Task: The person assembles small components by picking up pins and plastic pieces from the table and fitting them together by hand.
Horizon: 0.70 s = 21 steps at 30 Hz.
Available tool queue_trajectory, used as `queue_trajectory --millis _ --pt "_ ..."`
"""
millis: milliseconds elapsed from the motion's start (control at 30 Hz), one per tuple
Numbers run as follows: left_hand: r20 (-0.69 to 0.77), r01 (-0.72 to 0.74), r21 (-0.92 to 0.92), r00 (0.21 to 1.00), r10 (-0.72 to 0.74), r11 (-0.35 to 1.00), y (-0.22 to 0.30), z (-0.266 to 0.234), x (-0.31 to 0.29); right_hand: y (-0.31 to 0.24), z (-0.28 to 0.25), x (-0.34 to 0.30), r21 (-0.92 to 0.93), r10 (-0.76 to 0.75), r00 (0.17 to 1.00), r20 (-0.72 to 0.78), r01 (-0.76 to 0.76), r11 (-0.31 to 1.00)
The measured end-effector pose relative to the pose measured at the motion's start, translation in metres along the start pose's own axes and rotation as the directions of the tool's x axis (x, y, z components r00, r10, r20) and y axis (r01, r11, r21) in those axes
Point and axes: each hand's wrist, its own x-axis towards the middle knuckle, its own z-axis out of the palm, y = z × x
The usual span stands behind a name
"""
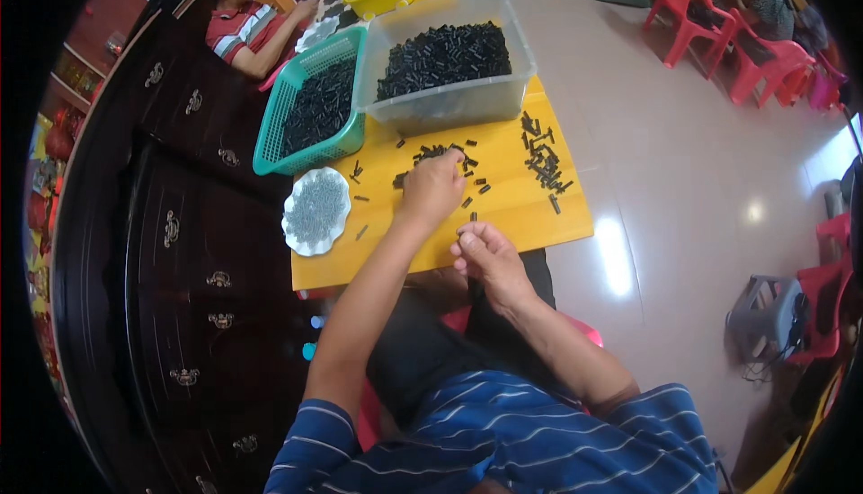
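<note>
**Just in front of the clear tub, two hands are working among small black pieces!**

On the near side of the clear tub, the left hand is bending over a loose pile of black pieces. Its fingers are curling half closed, fingertips among the pieces; I cannot tell whether they are gripping one. Nearer the wearer, farther from the tub, the right hand is pinching nearly closed, and a dark bit is peeping out between thumb and forefinger, mostly hidden.

Look off the tub's near right corner: a second pile is lying on the yellow table. Just beside the tub's left side, a green basket is holding plenty more black pieces, and the tub itself is carrying a big heap. Nearer than the tub, to its left, a wavy-edged white plate is holding fine grey bits.

Beyond the tub, a yellow basin is standing, and a person in a striped shirt is sitting to its left.
</note>
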Motion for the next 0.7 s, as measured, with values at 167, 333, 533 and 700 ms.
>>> queue_trajectory --millis 167,333,533,700 --pt "0.085 -0.025 0.105 0.996 0.016 0.994 -0.005 0.012 0.006 -0.006 0.001 -0.002 -0.022 0.006 1.0 -0.005 -0.006 1.0" --pt "0.063 -0.036 0.101 0.998 0.029 0.994 -0.007 0.017 0.01 -0.003 -0.007 0.0 -0.007 0.041 0.999 0.02 -0.04 0.999" --pt "0.127 -0.019 0.122 0.992 0.004 0.992 0.001 0.021 0.017 -0.003 -0.009 -0.003 0.014 0.063 0.997 0.035 -0.063 0.998" --pt "0.016 -0.012 0.146 1.0 0.01 0.989 -0.005 0.013 0.011 -0.004 -0.004 -0.005 0.032 0.06 0.997 0.042 -0.061 0.998"
